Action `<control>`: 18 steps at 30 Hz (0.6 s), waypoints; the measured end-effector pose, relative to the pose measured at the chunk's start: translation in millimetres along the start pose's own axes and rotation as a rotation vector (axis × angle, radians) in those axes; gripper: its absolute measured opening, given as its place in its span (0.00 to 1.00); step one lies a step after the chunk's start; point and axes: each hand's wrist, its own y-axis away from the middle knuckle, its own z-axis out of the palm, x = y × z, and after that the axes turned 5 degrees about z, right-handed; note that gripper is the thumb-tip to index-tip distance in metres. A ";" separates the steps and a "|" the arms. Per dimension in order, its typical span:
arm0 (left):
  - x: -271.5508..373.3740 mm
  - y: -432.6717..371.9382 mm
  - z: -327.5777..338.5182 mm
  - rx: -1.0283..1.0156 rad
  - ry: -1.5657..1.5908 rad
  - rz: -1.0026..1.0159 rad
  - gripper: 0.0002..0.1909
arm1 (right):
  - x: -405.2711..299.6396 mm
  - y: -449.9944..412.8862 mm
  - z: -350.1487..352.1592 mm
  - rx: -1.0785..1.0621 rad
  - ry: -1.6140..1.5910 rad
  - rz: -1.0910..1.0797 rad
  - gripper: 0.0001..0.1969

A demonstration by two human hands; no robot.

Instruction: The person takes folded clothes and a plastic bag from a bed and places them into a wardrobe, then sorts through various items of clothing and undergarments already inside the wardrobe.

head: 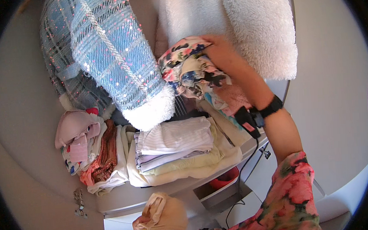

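My left hand (143,228), low in the view, is closed around a beige bra (169,212) outside the wardrobe shelf. My right arm reaches into the wardrobe, and my right hand (215,43) is at a bunched floral cloth (192,73); its fingers are hidden, so its grip cannot be told. Beside that cloth hangs the fluffy cuff of a blue plaid coat (114,53). A folded striped white garment (175,136) tops a stack of clothes on the shelf. At the left, a pink bra (74,126) lies over another pile.
A white fleece garment (260,25) hangs at the upper right. Below the shelf (173,191) is an open drawer holding a red container (227,178). Door hinges (79,203) stick out at both sides. A black cable (239,187) trails from a device on my right wrist.
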 end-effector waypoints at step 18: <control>-59.8 -25.5 60.9 -0.093 0.025 -0.238 0.24 | -106.9 124.6 -73.0 -0.231 -0.607 0.180 0.16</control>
